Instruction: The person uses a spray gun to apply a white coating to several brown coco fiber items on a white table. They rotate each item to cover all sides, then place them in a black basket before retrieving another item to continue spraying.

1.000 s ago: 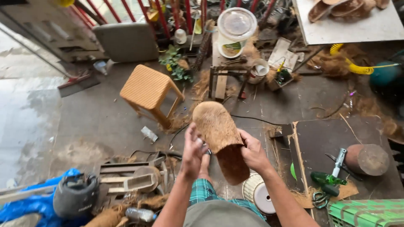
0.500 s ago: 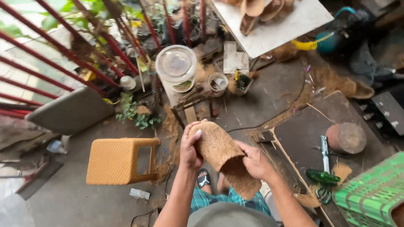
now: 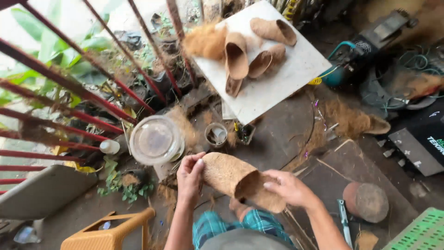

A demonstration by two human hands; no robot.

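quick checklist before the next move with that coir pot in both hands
1. Both hands on the coir pot: ok, left hand at its closed end, right hand at its open end.
2. Grip firm: cannot tell.
3. Pot held off the floor: ok, over the lap.
4. Room on the white board: ok, bare near its lower edge beside the finished pots.
5. Clear plastic jar apart from the hands: ok.
6. Pot's inside free of loose fibre: cannot tell.
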